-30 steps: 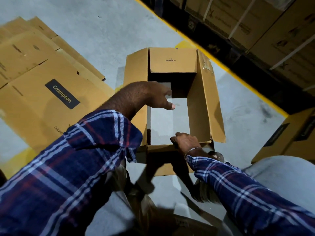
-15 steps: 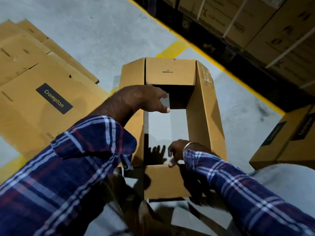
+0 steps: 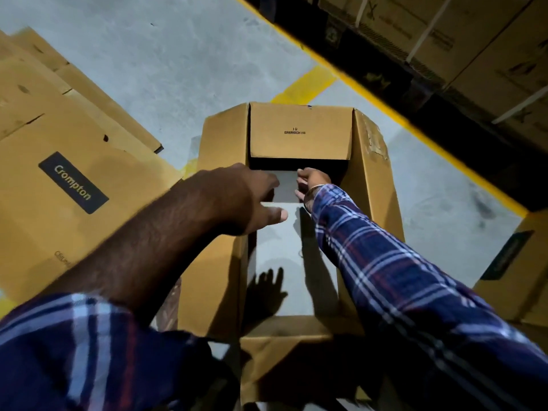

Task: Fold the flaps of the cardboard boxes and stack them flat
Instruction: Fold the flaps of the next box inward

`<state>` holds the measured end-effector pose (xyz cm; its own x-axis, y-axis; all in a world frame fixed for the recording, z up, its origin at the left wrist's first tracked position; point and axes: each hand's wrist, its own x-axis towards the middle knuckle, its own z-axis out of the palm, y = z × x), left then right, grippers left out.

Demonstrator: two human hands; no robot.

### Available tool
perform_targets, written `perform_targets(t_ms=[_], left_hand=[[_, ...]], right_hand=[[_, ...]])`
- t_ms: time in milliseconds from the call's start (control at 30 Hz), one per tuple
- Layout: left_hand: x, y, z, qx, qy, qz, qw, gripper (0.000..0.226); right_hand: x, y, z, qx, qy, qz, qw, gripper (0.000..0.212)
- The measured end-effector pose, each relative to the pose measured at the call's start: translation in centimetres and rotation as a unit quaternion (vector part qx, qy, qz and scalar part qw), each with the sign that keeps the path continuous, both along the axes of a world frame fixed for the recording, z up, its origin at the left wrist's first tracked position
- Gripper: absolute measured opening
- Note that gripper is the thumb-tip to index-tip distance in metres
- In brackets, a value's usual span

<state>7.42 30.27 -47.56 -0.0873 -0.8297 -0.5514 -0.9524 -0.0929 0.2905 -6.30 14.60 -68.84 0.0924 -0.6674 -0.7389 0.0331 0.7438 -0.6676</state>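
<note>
Head view: open box (image 3: pixel 296 137) stands on the grey floor (image 3: pixel 166 60), centre frame, both ends open so the floor shows through it. Far flap, printed with small text, is tilted up; left and right flaps stand up along the sides; near flap lies out flat toward the person.

Left hand (image 3: pixel 237 197) reaches over the left wall, fingers loosely extended and relaxed, thumb tip pointing right over the opening. It holds nothing; contact with the left flap cannot be told. Forearm bare, checked sleeve pushed up.

Right hand (image 3: pixel 311 180) reaches deep into the box toward the far end, just under the far flap's lower edge. Fingers look fairly straight, blurred; grip on anything cannot be told. A bangle (image 3: pixel 310 197) sits on the wrist, the checked sleeve running along the inside of the right wall.

A hand shadow falls on the floor inside the box near its near end.

Left of the box: flat stack (image 3: pixel 44 173) of folded cardboard on the floor, top sheet with a dark "Crompton" label, its right edge just beside the box's left flap.

Yellow line (image 3: pixel 302 87) painted on the floor behind the box, running to the right. Beyond it, strapped cartons (image 3: pixel 474 48) stacked at upper right. Another carton (image 3: pixel 513 268) at the right edge, apart from the box.
</note>
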Motion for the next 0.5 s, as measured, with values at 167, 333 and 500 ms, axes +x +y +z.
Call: perform_targets(t_ms=[167,333,500], left_hand=[[-0.2,-0.7,0.0,-0.018,-0.004,0.011,1.0,0.064],[-0.8,-0.7,0.0,-0.027,-0.028,-0.01,0.999,0.063],[-0.2,-0.4,0.6,-0.045,-0.04,-0.005,0.998,0.056]], right_hand=[[1.8,-1.7,-0.1,-0.027,-0.032,-0.057,0.997,0.009],[2.3,-2.8,1.3,-0.216,-0.012,-0.152,0.964,0.024],[3.4,-7.1,4.1,-0.493,0.231,0.031,0.838,0.052]])
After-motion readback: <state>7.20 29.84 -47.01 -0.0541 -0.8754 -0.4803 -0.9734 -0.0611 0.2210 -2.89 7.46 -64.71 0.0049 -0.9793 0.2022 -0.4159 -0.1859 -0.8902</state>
